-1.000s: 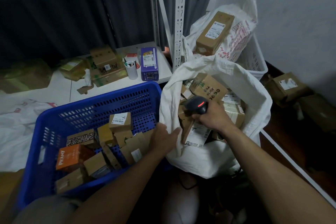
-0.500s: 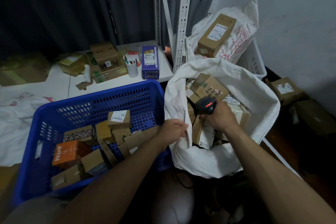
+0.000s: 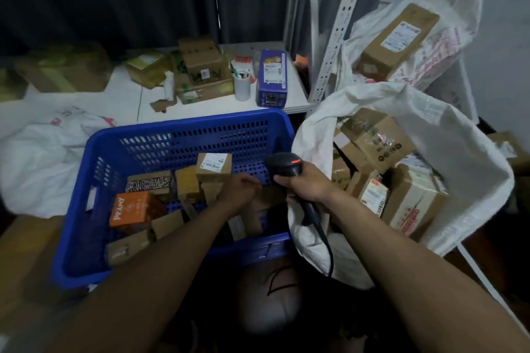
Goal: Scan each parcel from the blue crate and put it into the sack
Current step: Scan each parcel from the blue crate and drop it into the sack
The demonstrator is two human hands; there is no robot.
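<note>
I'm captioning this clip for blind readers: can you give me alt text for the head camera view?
A person's right hand grips a black barcode scanner over the blue crate while the left hand is down among the cardboard parcels in it. A white sack holding more parcels stands open beside the crate.

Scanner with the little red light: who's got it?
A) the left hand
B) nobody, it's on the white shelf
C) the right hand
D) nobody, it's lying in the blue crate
C: the right hand grips the scanner by its handle, its cable hanging below, while the left hand is down inside the blue crate.
</note>
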